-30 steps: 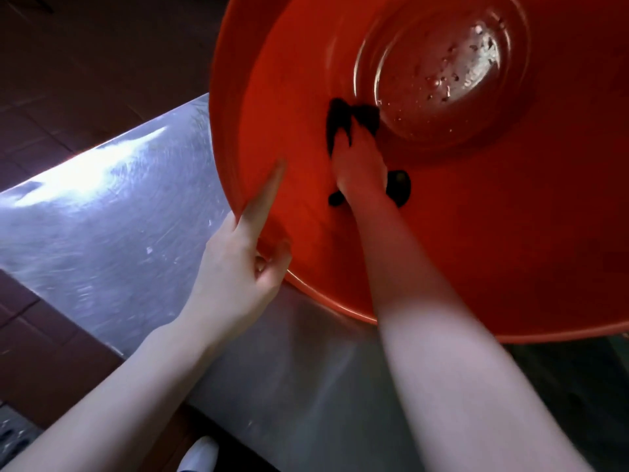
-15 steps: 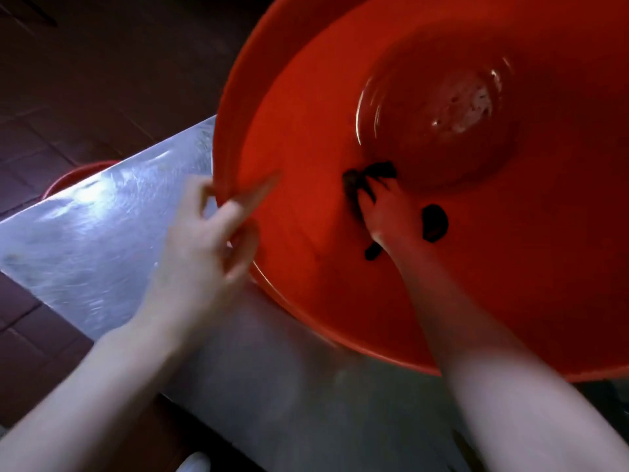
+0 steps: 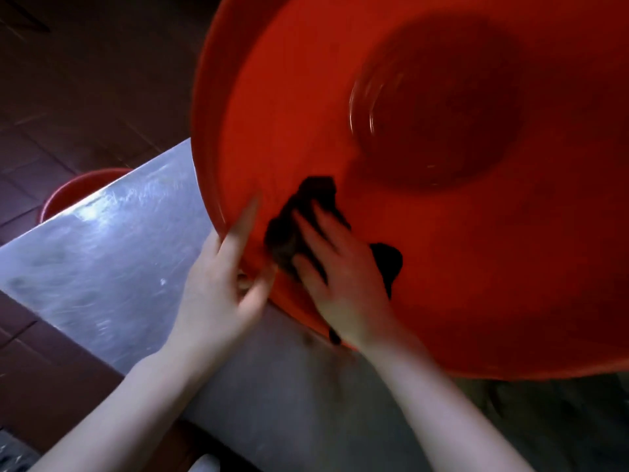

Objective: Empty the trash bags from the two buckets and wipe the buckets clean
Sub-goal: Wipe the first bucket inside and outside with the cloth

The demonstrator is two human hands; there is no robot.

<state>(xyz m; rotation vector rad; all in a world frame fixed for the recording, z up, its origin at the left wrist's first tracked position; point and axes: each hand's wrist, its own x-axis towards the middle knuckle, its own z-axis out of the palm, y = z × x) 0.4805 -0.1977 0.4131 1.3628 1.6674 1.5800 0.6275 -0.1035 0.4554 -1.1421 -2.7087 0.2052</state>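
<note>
A large red bucket point(image 3: 476, 260) lies tipped on its side on the steel table point(image 3: 112, 253), its mouth toward me. My left hand point(image 3: 221, 287) grips the bucket's near rim, index finger inside the wall, thumb below. My right hand point(image 3: 340, 274) is inside the bucket near the rim and presses a dark cloth point(image 3: 306, 212) flat against the lower left inner wall with spread fingers. The bucket's round bottom point(image 3: 442, 103) shows faint wet streaks. A second red bucket point(image 3: 68, 195) stands on the floor beyond the table's far edge, mostly hidden.
Dark brown floor tiles point(image 3: 85, 80) lie around the table. The table's corner edge point(image 3: 44, 315) runs diagonally at the left. The toe of a white shoe point(image 3: 204, 463) shows at the bottom edge.
My right hand has drawn the cloth from near the bucket's bottom out toward the rim on the left. The bucket has shifted, and my left hand has regripped its rim.
</note>
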